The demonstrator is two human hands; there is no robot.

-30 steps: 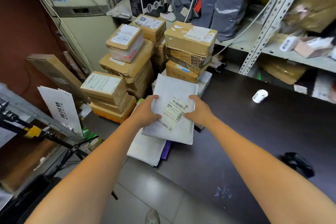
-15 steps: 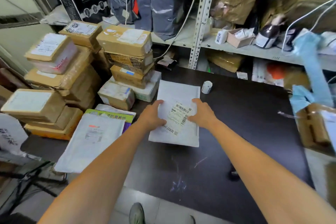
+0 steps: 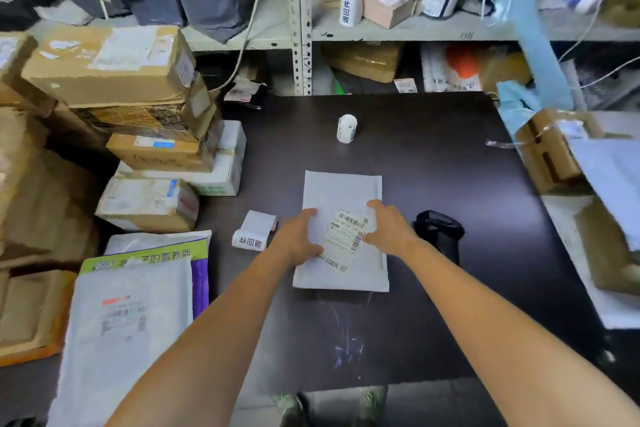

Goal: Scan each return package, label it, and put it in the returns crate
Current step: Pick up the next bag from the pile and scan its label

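A flat white padded mailer (image 3: 341,191) with a barcode shipping label (image 3: 348,231) lies low over the dark table (image 3: 433,167), casting a shadow at its near edge. My left hand (image 3: 299,236) grips its left side and my right hand (image 3: 389,229) grips its right side, thumbs on the top face. A black handheld scanner (image 3: 438,231) lies just right of my right hand. A roll of white return stickers (image 3: 254,234) lies just left of my left hand. A second sticker roll (image 3: 346,128) stands farther back on the table.
Stacked cardboard parcels (image 3: 114,73) crowd the left side, with white mailers (image 3: 131,315) piled in front of them. An open cardboard box (image 3: 550,156) and a white sheet sit at the table's right edge. Metal shelving (image 3: 301,28) full of bags runs along the back.
Both hands carried the white mailer from the pile on the left across to the middle of the dark table. The view swung right, bringing the scanner and near sticker roll into sight.
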